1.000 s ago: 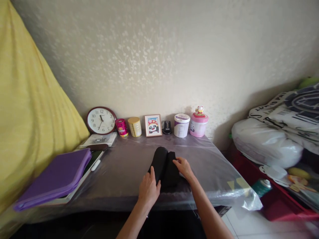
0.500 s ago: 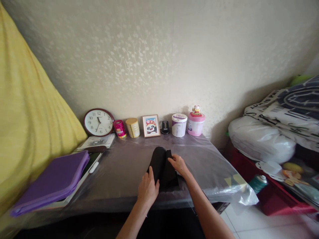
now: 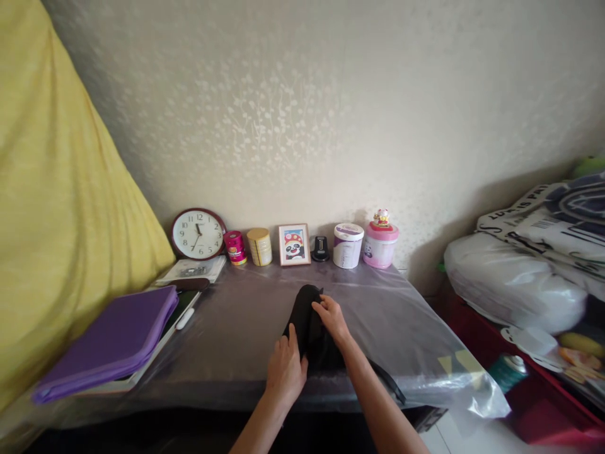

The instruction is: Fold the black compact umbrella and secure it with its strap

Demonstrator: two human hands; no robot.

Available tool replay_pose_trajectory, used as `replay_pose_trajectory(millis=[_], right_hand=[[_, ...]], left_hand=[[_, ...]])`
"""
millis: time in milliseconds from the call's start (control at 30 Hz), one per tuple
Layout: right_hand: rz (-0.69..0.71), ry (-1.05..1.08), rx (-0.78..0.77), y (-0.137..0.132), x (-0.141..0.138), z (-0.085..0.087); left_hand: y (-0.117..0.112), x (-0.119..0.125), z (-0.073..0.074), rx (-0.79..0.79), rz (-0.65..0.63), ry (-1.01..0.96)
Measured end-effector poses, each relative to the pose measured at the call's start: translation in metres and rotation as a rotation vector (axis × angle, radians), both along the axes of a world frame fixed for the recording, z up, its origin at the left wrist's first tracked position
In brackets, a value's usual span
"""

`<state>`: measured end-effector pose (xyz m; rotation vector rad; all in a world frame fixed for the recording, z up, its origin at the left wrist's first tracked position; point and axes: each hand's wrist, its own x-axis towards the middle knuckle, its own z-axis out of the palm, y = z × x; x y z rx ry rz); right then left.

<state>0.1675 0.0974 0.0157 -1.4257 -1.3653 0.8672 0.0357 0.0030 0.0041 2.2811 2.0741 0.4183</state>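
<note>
Left hand [image 3: 286,368]: thumb and fingers part-spread, curled around the near left side of the black bundle [image 3: 302,309]
Black strap [image 3: 388,382]: at the front edge, beside the right forearm
Right hand [image 3: 332,318]: fingertips pinched together on the bundle's upper right edge
Bundle's place: on the table [image 3: 236,334], front middle
Back row: clock [image 3: 198,234], panda picture [image 3: 293,244]
</note>
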Motion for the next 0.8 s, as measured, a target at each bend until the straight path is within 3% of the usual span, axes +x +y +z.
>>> replay_pose_trajectory(millis=[433, 600, 700, 800], right_hand=[[0.060, -0.232, -0.048, 0.013, -0.039, 0.001], [0.109, -0.366, -0.010, 0.009, -0.041, 0.009], [0.154, -0.428, 0.024, 0.008, -0.040, 0.008], [0.153, -0.488, 0.061, 0.008, -0.040, 0.004]], left_hand=[[0.005, -0.006, -0.003, -0.016, -0.062, -0.053], [0.000, -0.011, -0.015, 0.006, -0.052, -0.043], [-0.009, -0.016, -0.024, 0.099, -0.035, -0.062], [-0.017, -0.019, -0.016, 0.308, -0.014, -0.131]])
